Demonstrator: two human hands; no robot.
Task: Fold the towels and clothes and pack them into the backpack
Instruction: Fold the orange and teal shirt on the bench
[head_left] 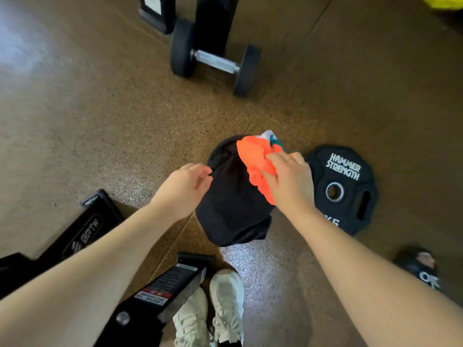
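The orange cloth (255, 166), with a bit of white and teal behind it, sits bunched at the mouth of the black backpack (233, 209) on the gym floor (100, 121), gripped by the right hand (290, 181). The left hand (186, 189) pinches the bag's rim, fingers curled on its edge. I'd say pull that rim wider and push the bundle down flat, keeping clear of the weight plate (343, 186) just beside.

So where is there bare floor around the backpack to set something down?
Bare floor runs left of the backpack, and between it and the dumbbell. It is crowded right by the weight plate, and near the shoes and black frame.
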